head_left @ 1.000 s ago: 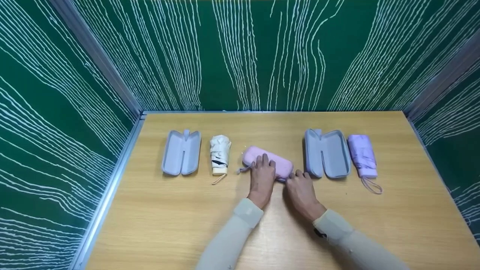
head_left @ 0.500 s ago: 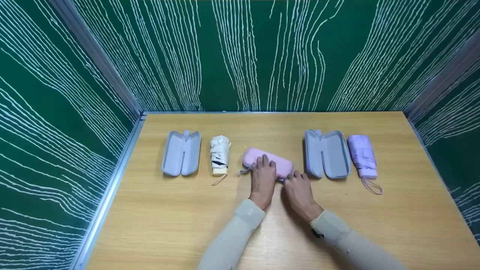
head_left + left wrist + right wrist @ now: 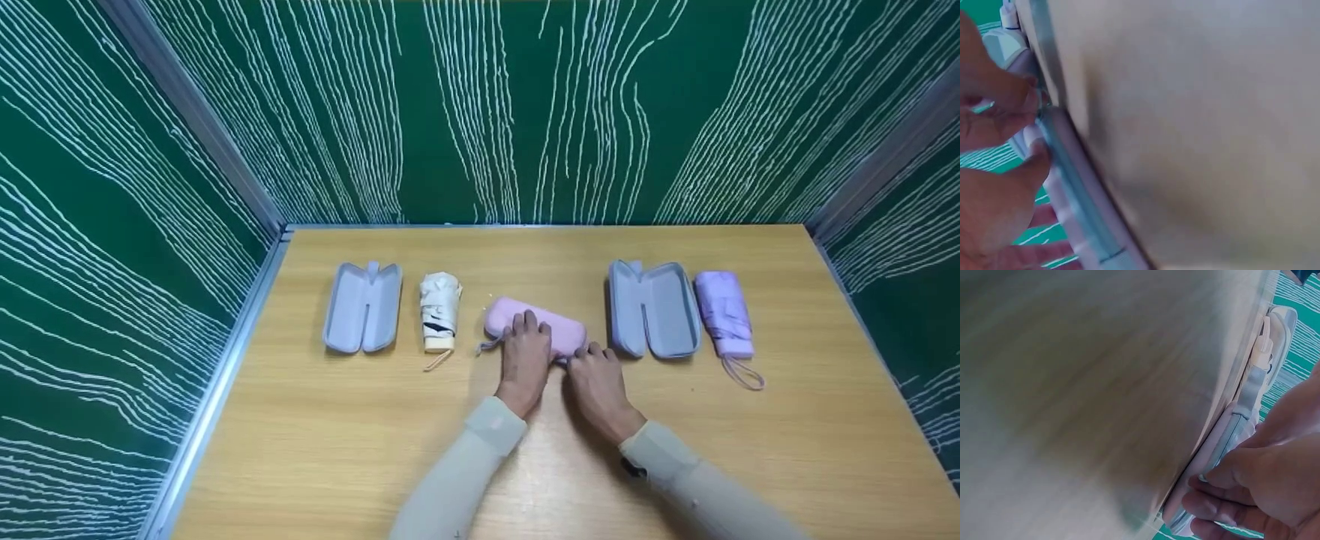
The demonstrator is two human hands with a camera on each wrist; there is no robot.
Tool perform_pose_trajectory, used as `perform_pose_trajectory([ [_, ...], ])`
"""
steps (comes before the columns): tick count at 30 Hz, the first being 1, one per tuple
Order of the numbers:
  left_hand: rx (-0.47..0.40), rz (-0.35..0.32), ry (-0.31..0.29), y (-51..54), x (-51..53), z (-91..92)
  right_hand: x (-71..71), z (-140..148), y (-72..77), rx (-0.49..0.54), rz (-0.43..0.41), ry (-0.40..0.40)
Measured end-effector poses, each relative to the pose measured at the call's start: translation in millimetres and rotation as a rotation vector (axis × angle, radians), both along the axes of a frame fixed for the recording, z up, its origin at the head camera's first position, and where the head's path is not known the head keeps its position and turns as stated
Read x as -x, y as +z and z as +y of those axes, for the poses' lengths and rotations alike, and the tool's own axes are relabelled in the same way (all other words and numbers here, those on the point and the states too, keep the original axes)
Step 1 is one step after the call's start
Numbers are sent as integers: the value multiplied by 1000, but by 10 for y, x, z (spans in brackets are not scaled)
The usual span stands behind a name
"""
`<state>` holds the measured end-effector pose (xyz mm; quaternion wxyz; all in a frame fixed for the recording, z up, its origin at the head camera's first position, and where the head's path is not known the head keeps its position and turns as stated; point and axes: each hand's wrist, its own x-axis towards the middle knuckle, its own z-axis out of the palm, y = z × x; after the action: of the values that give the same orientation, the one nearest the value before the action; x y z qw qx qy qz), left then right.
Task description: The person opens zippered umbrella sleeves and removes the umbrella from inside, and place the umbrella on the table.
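A closed pink zip case [image 3: 566, 330] lies slantwise on the table, mid-view for the head camera. My left hand [image 3: 526, 356] grips it, fingers over the top and thumb against the zipped side, as the left wrist view shows. At the case's right end my right hand [image 3: 600, 386] pinches the small zipper pull [image 3: 1042, 101] between thumb and finger. The grey-blue zipper band [image 3: 1081, 197] runs along the side facing me. A grey fabric loop [image 3: 489, 344] sticks out from the case's left end. My fingers partly hide the pull.
Two grey-lined cases, one at left [image 3: 349, 307] and one at right [image 3: 671, 307], lie spread open. A cream folded umbrella [image 3: 440, 304] and a purple folded umbrella [image 3: 724, 311] lie beside them. Green walls with white lines border the wooden table [image 3: 337, 450].
My right hand has shifted slightly left along the case's zipped side, still pinching the pull. My left hand and the case have stayed nearly in place.
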<state>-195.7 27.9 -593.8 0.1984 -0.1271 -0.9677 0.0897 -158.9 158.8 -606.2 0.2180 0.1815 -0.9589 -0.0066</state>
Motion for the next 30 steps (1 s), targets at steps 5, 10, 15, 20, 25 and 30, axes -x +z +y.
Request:
perform_pose_trajectory([
  [5,-107,-184,-138,112,131,-247,-1,4,18,-11,-20,-6],
  [10,-206,-369,-228,170,249,-457,-1,26,21,-8,-41,-13],
  [15,-253,-458,-266,232,293,-499,2,53,33,11,-30,-13],
  [20,-259,-453,-257,266,274,-500,-6,54,36,17,-26,-15],
  [25,-208,-353,-235,247,224,-480,-11,40,48,-3,-45,-24],
  [30,-163,-300,-200,217,172,-447,-26,16,50,-4,-55,-35],
])
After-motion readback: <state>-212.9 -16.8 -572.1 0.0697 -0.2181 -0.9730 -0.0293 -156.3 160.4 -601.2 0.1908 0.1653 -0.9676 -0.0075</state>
